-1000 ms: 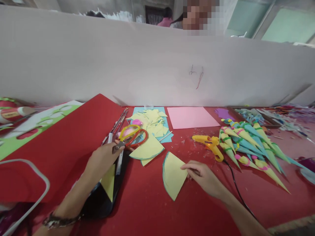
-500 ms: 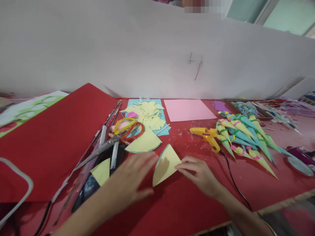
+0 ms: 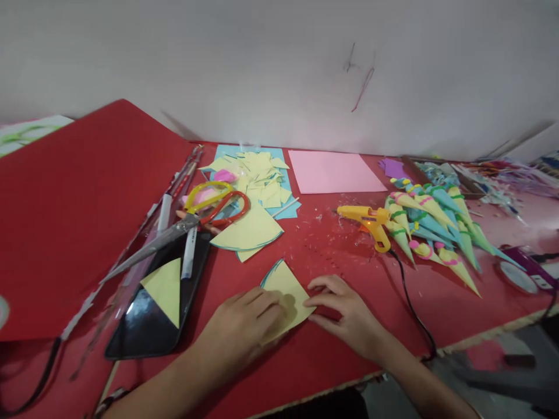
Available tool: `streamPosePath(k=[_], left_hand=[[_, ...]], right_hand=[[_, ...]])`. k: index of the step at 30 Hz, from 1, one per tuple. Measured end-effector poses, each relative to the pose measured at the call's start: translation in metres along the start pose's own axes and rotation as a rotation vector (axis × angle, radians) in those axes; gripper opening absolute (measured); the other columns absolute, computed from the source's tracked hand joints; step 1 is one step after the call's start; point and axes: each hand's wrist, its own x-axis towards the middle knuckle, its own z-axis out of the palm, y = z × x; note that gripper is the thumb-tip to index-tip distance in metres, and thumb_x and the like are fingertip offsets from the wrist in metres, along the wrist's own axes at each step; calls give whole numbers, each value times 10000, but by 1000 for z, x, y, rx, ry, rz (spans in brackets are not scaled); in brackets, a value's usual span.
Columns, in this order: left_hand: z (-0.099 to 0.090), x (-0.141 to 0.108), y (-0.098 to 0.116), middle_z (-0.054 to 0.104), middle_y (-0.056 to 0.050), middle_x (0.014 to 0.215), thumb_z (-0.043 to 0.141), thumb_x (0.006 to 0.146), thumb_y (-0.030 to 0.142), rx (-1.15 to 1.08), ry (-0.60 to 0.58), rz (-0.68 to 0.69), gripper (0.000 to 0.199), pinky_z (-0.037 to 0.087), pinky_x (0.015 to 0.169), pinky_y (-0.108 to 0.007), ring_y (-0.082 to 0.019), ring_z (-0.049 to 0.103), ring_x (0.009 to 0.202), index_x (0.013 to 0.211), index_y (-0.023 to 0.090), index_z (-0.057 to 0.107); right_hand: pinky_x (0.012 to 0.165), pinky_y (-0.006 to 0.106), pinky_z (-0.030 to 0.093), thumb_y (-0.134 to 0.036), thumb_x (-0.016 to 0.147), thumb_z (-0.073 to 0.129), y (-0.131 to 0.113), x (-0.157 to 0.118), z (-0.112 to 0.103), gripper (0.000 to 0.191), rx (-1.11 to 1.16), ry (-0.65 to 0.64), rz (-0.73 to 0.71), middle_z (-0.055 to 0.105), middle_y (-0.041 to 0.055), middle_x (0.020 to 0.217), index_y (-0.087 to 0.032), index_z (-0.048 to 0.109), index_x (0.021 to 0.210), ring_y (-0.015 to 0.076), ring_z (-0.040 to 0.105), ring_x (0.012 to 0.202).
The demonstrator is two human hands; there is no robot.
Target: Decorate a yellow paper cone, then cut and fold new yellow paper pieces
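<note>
A fan-shaped piece of yellow paper with a blue-green line along its curved edge lies on the red tabletop between my hands. My left hand rests over its left side, fingers curled onto the paper, their tips partly hidden. At the paper's right corner, my right hand pinches it between thumb and fingers. Just above lie more yellow fan-shaped pieces, stacked loosely. Left of my left hand, a yellow paper triangle lies on a black phone.
Large scissors lie at left beside pens. Yellow paper scraps cover a blue sheet near a pink sheet. A yellow glue gun with a black cord lies beside decorated paper cones. A tape roll stands far right.
My left hand has come down onto the yellow piece, which has turned slightly. My right hand keeps hold of its corner. The view has shifted, showing more of the phone.
</note>
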Motion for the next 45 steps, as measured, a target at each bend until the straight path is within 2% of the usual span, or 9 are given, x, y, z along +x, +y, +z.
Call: streamPosePath(k=[4, 9, 16, 24, 32, 38, 42, 45], left_hand=[[1, 1, 2, 668, -1, 858, 475, 851, 316, -41, 97, -25, 163, 466, 597, -234, -143, 605, 735, 892, 217, 597], [5, 3, -1, 651, 10, 748, 438, 871, 254, -37, 138, -55, 216, 430, 628, -250, -131, 586, 690, 742, 215, 607], [8, 4, -8, 650, 11, 711, 411, 892, 316, -92, 81, -150, 268, 362, 610, -286, -154, 572, 652, 735, 209, 601], [5, 3, -8, 633, 25, 707, 465, 854, 398, -198, 32, -216, 276, 342, 654, -291, -140, 554, 670, 698, 216, 601], [8, 4, -9, 653, 19, 685, 440, 875, 353, -140, 139, -195, 269, 362, 627, -278, -131, 576, 629, 737, 199, 611], [6, 7, -9, 654, 16, 674, 434, 876, 335, -146, 138, -176, 277, 371, 611, -278, -129, 576, 609, 723, 198, 620], [3, 6, -7, 639, 19, 651, 440, 864, 375, -167, 117, -191, 314, 375, 604, -275, -123, 565, 600, 666, 204, 614], [4, 4, -6, 659, 6, 779, 460, 860, 381, -186, 135, -130, 236, 391, 637, -278, -134, 591, 693, 837, 250, 654]], right_hand=[[775, 289, 474, -182, 808, 586, 3, 0, 0, 85, -3, 40, -41, 623, 83, 963, -174, 667, 829, 179, 579, 902], [747, 292, 477, -209, 852, 528, 4, -1, 2, 144, -12, 75, -33, 643, 71, 951, -191, 659, 794, 172, 596, 874], [756, 305, 462, -200, 816, 565, -6, 1, 5, 125, 44, 155, 106, 642, 60, 935, -198, 613, 701, 182, 584, 884], [801, 321, 415, -132, 782, 560, -10, 1, 3, 101, -7, 153, 149, 601, 57, 976, -196, 558, 704, 191, 537, 928], [768, 340, 393, -60, 694, 501, -12, 1, 8, 148, -152, 204, 199, 539, 66, 933, -192, 479, 755, 212, 485, 883], [754, 314, 397, -22, 716, 431, -12, 1, 2, 204, -66, 196, 210, 547, 52, 899, -196, 497, 799, 190, 489, 857], [793, 333, 394, -129, 783, 499, -17, 0, 1, 132, -76, 143, 146, 562, 54, 915, -199, 563, 873, 192, 510, 876], [805, 351, 383, -216, 809, 552, -18, -2, 3, 59, -163, 72, 128, 566, 53, 957, -214, 603, 840, 200, 506, 897]])
